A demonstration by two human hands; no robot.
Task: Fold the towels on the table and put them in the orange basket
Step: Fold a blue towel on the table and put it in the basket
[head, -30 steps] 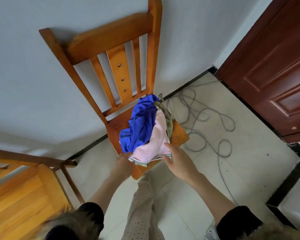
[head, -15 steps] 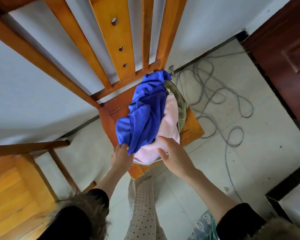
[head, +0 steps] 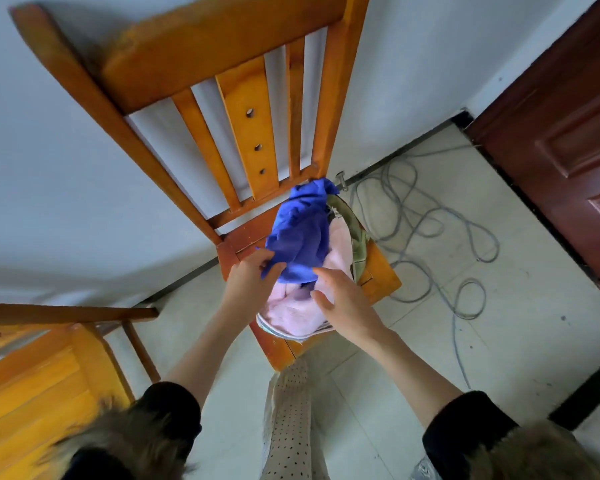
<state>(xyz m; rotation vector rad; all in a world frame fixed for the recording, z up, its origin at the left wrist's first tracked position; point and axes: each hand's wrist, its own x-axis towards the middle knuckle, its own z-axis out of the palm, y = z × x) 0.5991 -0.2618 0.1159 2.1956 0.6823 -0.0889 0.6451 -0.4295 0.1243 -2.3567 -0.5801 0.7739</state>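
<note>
A heap of towels lies on the seat of a wooden chair (head: 383, 271). On top is a crumpled blue towel (head: 300, 233), under it a pink towel (head: 295, 311), and an olive-green one (head: 355, 233) shows at the right edge. My left hand (head: 248, 277) grips the blue towel's lower left edge between thumb and fingers. Over the pink towel, just below the blue one, my right hand (head: 343, 299) hovers with its fingers spread and relaxed. No orange basket is in view.
A second wooden chair (head: 32, 386) stands at the lower left. Grey cable (head: 430, 237) lies in loops on the tiled floor right of the chair. A dark red door (head: 568, 150) is at the right, a white wall behind.
Both hands have moved up from the front edge of the pile. My left hand has taken hold of the blue towel's edge. My right hand has slid onto the pink towel.
</note>
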